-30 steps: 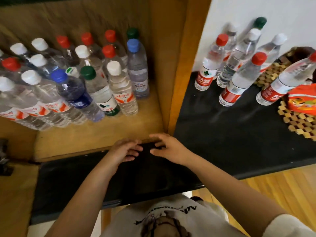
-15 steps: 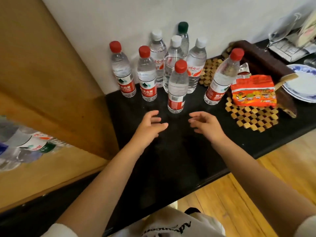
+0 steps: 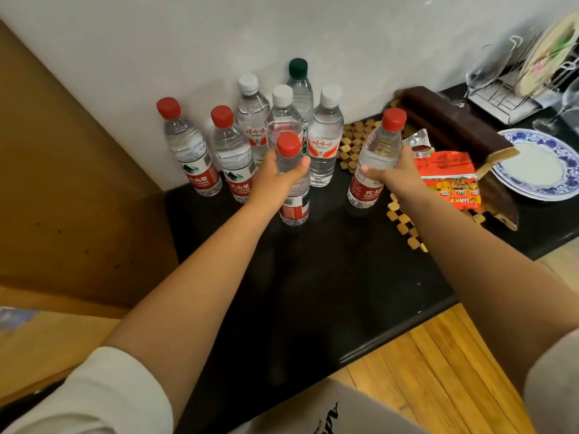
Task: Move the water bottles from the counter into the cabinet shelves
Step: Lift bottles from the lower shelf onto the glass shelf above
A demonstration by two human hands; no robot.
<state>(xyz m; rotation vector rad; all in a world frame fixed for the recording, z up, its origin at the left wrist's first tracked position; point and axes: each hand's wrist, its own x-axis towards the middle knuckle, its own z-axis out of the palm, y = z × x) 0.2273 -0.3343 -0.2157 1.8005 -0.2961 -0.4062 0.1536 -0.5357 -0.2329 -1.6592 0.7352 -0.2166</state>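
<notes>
Nearest me, my two forearms reach out over the black bench (image 3: 313, 277), white sleeves pushed up. My left hand (image 3: 279, 173) is wrapped around the upper body of a red-capped water bottle (image 3: 293, 183) that stands upright on the bench in front of the others. My right hand (image 3: 396, 175) grips a second red-capped bottle (image 3: 374, 161) around its middle; this one leans to the right, and I cannot tell whether its base touches the bench. Just right of that hand lie an orange snack packet (image 3: 448, 180) on a wooden bead mat (image 3: 404, 223), and a blue-and-white plate (image 3: 539, 164). Further back, against the white wall, stand two red-capped bottles (image 3: 188, 145), three white-capped bottles (image 3: 326, 136) and a green-capped bottle (image 3: 299, 86). The wooden cabinet side (image 3: 78, 183) rises at the left.
</notes>
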